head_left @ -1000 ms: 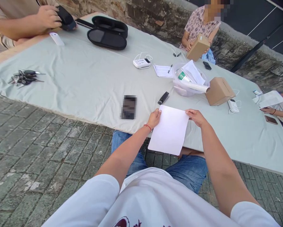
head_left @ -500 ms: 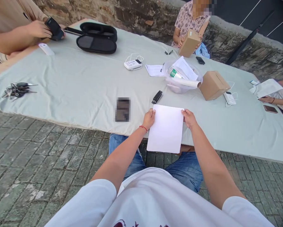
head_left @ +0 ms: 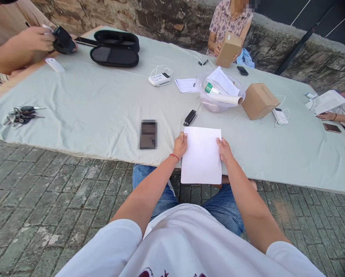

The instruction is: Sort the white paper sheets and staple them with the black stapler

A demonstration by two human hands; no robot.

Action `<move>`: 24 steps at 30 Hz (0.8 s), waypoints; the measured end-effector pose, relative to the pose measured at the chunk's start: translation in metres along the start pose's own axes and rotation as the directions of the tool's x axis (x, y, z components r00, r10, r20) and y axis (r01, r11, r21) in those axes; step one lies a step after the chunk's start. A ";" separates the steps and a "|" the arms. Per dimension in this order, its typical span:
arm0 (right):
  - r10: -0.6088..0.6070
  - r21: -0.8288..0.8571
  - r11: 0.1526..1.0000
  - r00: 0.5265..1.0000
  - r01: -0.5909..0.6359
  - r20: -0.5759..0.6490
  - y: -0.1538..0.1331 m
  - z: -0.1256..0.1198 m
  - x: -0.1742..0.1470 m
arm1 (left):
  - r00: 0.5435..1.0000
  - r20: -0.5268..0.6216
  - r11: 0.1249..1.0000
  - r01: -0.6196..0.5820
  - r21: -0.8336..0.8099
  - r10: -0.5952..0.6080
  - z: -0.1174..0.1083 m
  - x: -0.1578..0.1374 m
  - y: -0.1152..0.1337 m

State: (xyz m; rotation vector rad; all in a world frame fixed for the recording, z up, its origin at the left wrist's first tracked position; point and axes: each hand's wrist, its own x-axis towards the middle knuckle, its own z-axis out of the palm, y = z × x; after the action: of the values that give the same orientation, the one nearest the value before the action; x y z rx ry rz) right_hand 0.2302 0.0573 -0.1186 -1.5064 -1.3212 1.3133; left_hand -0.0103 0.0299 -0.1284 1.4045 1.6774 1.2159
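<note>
My right hand [head_left: 224,150] has slid just below the top corner of the white paper [head_left: 201,157], which now sits straighter; I judge my grip steadier. My left hand [head_left: 180,145] pinches the opposite side, so 2 hands hold it across the near edge of the desk [head_left: 103,107].

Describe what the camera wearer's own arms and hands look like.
Both arms come out of short white sleeves, with bare forearms below. The left hand is ungloved, with a thin red band around its wrist. The right hand is also ungloved, with no band visible at the wrist.
</note>
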 end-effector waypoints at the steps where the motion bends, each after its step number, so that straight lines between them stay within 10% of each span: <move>1: -0.001 -0.007 1.000 1.000 0.001 0.002 0.001 0.000 0.000 | 1.000 0.000 1.000 -0.003 0.000 0.003 0.000 0.000 0.000; 24: 0.058 0.103 0.993 0.998 -0.055 -0.020 0.008 -0.002 0.000 | 1.000 0.005 1.000 -0.006 0.023 0.006 0.002 0.001 -0.004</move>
State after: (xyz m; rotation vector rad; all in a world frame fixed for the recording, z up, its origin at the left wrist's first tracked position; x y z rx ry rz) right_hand 0.2339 0.0563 -0.1255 -1.4936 -1.1862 1.3741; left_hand -0.0099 0.0314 -0.1327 1.4260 1.6899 1.1998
